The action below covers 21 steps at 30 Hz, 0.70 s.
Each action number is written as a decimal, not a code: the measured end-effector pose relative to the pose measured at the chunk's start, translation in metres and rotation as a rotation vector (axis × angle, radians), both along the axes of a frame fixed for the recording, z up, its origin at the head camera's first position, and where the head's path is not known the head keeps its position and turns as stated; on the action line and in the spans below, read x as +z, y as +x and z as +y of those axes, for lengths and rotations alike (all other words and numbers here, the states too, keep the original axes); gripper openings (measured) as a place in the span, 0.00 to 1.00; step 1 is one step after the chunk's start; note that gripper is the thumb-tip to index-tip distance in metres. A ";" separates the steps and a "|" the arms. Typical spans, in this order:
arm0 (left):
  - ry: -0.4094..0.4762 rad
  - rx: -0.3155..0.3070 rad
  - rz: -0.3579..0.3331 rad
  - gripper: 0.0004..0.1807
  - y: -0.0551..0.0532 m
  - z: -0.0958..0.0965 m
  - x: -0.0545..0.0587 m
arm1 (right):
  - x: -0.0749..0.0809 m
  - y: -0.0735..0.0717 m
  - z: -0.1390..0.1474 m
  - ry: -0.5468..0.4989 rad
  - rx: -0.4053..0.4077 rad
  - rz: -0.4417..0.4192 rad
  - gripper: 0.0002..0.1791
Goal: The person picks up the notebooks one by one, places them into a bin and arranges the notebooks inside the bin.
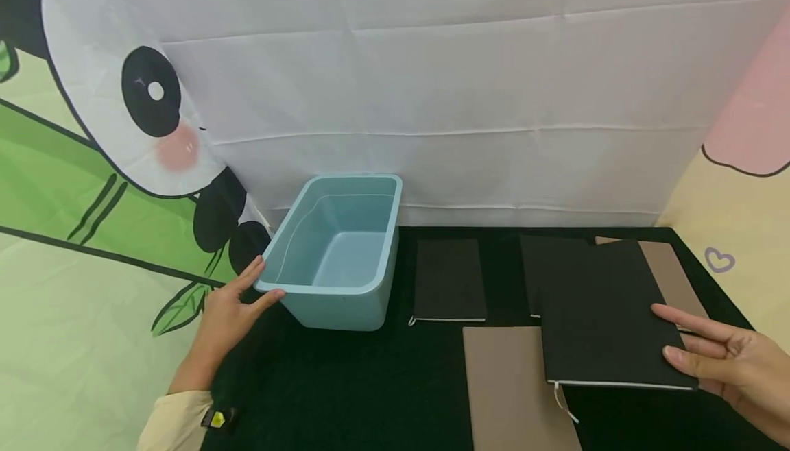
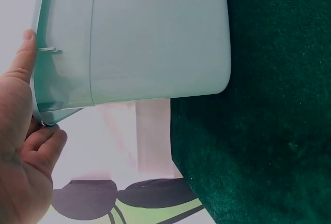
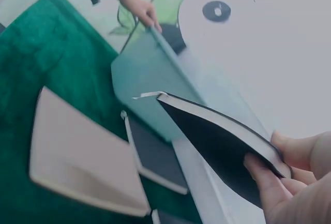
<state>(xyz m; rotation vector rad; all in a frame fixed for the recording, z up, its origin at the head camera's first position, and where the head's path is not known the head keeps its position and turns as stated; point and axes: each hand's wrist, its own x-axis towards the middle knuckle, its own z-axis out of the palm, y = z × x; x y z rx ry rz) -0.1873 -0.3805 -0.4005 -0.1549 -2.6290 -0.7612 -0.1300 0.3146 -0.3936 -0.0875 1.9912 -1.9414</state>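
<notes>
My left hand (image 1: pixel 231 314) grips the front-left corner of a light blue plastic bin (image 1: pixel 333 291), thumb along the front rim and fingers on the left side. The left wrist view shows the bin's wall (image 2: pixel 160 32) close to that hand (image 2: pixel 26 146). My right hand (image 1: pixel 728 362) pinches a black notebook (image 1: pixel 607 314) by its right edge, thumb on the upper cover. The notebook, with a pale ribbon (image 1: pixel 561 403) hanging from it, is held above the other books. In the right wrist view its white page edges (image 3: pixel 222 120) face the camera.
A black notebook (image 1: pixel 449 279) lies right of the bin. Another black notebook (image 1: pixel 531 273) is partly covered by the held one. A tan notebook (image 1: pixel 512 382) lies in front, and a second tan one (image 1: pixel 673 273) behind right. Dark green cloth (image 1: pixel 345 389) covers the table; a printed curtain (image 1: pixel 457 88) stands behind.
</notes>
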 end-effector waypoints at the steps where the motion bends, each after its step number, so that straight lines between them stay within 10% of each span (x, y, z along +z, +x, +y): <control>1: 0.006 0.001 -0.012 0.41 0.001 0.001 0.000 | 0.006 -0.003 -0.005 0.042 -0.006 0.002 0.33; 4: 0.015 0.006 -0.022 0.41 0.003 0.002 0.000 | 0.022 -0.014 -0.024 0.143 -0.044 0.004 0.31; 11: 0.019 0.008 0.005 0.41 0.006 0.001 -0.001 | 0.050 -0.046 -0.065 -0.093 0.020 0.031 0.30; 21: 0.018 -0.004 -0.025 0.42 0.001 0.000 0.001 | 0.084 -0.081 -0.123 -0.152 0.050 0.013 0.32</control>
